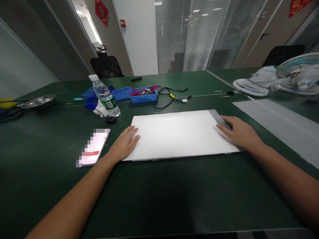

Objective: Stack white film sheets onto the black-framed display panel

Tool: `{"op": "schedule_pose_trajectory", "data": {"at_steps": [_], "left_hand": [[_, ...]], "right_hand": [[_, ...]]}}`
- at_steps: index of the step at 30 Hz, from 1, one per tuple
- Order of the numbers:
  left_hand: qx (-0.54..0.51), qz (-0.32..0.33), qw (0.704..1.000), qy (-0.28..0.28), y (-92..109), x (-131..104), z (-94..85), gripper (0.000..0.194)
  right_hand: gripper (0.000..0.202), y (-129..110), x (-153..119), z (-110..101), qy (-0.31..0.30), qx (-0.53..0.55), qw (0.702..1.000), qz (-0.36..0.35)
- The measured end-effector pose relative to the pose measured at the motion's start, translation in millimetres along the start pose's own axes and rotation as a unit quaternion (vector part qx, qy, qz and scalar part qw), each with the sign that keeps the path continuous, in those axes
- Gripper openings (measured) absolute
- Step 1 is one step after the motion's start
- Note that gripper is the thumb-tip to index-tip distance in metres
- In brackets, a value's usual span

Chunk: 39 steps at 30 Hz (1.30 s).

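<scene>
A flat white rectangular panel (174, 134) lies on the dark green table, with a grey strip (219, 118) along its right end. My left hand (124, 144) rests on the panel's left edge, thumb apart from the fingers. At the opposite end, my right hand (239, 131) lies over the right edge, thumb and forefinger spread. A small dark patch shows between that thumb and forefinger; I cannot make out what it is. Both hands are open, and the undersides of their fingers are partly hidden.
A phone (93, 147) lies left of my left hand. Behind it stand a water bottle (104, 96) and a black mouse-like object (110, 119). Further back are a blue tray of red wires (144, 94) and black cables (169, 96). Fan parts (251, 87) and a pale sheet (279, 122) lie right.
</scene>
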<state>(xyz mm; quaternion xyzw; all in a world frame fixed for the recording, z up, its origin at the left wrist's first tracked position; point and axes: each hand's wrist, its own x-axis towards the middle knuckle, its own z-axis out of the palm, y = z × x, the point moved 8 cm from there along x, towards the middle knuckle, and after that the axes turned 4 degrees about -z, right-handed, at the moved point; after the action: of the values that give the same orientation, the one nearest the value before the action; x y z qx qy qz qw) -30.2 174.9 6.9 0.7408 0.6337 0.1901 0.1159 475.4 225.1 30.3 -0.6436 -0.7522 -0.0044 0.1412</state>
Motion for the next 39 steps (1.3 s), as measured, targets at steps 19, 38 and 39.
{"op": "schedule_pose_trajectory", "data": {"at_steps": [19, 38, 39], "left_hand": [[0.0, -0.025, 1.0, 0.017, -12.4, 2.1, -5.3, 0.061], [0.001, -0.005, 1.0, 0.03, -16.6, 4.0, -4.7, 0.056], [0.001, -0.006, 0.999, 0.031, -15.8, 3.9, -5.1, 0.055]], "right_hand": [[0.058, 0.4, 2.0, 3.4, 0.03, 0.131, 0.988, -0.076], [0.059, 59.1, 10.4, -21.7, 0.096, 0.014, 0.995, 0.0], [0.061, 75.9, 10.5, -26.6, 0.114, 0.003, 0.993, 0.021]]}}
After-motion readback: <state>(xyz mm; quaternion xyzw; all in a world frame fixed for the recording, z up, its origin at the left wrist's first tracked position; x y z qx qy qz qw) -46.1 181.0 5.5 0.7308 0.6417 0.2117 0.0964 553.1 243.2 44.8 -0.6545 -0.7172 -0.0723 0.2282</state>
